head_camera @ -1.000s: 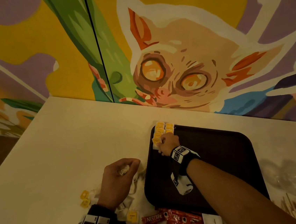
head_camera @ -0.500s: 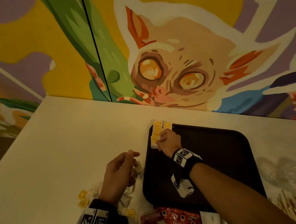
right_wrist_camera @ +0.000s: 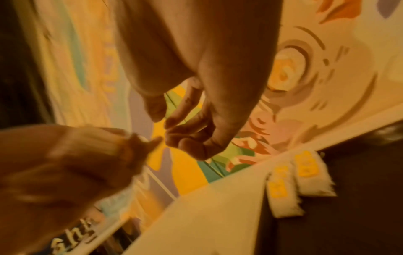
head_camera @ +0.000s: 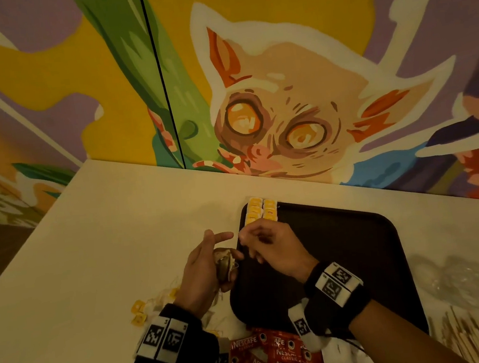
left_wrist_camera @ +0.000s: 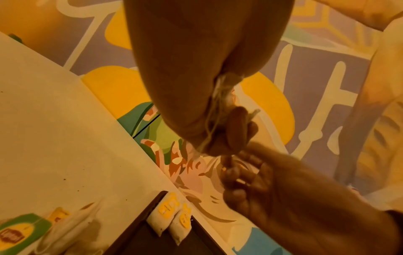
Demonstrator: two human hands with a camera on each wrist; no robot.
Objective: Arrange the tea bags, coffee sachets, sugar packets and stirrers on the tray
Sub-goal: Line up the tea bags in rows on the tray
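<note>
My left hand [head_camera: 211, 261] hovers just left of the dark tray [head_camera: 358, 257] and grips a small bunch of tea bags [head_camera: 225, 264] with tangled strings [left_wrist_camera: 218, 107]; its index finger points out. My right hand [head_camera: 248, 244] is beside it over the tray's left edge, fingers loosely curled, with the fingertips [left_wrist_camera: 229, 170] almost at the bunch. Thumb and index stand apart with nothing between them in the right wrist view. Two short rows of yellow-tagged tea bags [head_camera: 261, 213] lie in the tray's far left corner.
Loose tea bags [head_camera: 139, 311] lie on the table [head_camera: 105, 239] left of my wrist. Red Nescafe sachets [head_camera: 268, 358] are piled at the near edge. Wooden stirrers [head_camera: 470, 340] and crumpled clear plastic [head_camera: 464, 279] sit to the tray's right. The painted wall [head_camera: 281, 88] backs the table.
My right hand has left the tea bag rows in the tray corner and come back towards my left hand. My left hand has risen with its bunch and moved right to the tray's edge.
</note>
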